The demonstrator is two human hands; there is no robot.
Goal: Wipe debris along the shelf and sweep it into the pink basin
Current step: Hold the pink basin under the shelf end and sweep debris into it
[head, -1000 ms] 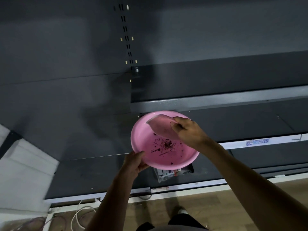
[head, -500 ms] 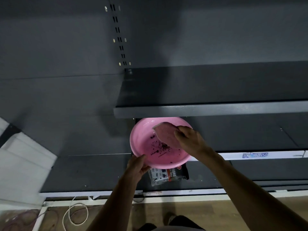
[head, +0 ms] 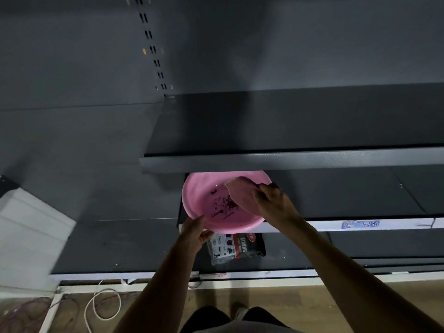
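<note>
The pink basin (head: 204,200) was held just below the front lip of the dark shelf (head: 288,159), its far rim tucked under that lip. The left hand (head: 194,233) gripped the basin's near rim, thumb on the inside edge and fingers curled beneath. The right hand (head: 274,204) was clenched on a pink cloth (head: 241,193), which hung over the basin's right side and reached down onto its inner wall. Dark debris (head: 224,204) lay scattered as specks and thin strands across the basin's floor, just left of the cloth.

Directly under the basin, on a lower shelf level, lay a printed packet (head: 236,246) with red, black and white panels. A white price strip with a blue label (head: 360,224) ran to the right of the basin at about the height of its near rim. Well below and left of the basin, a white cable (head: 105,304) looped on the wooden floor (head: 276,299).
</note>
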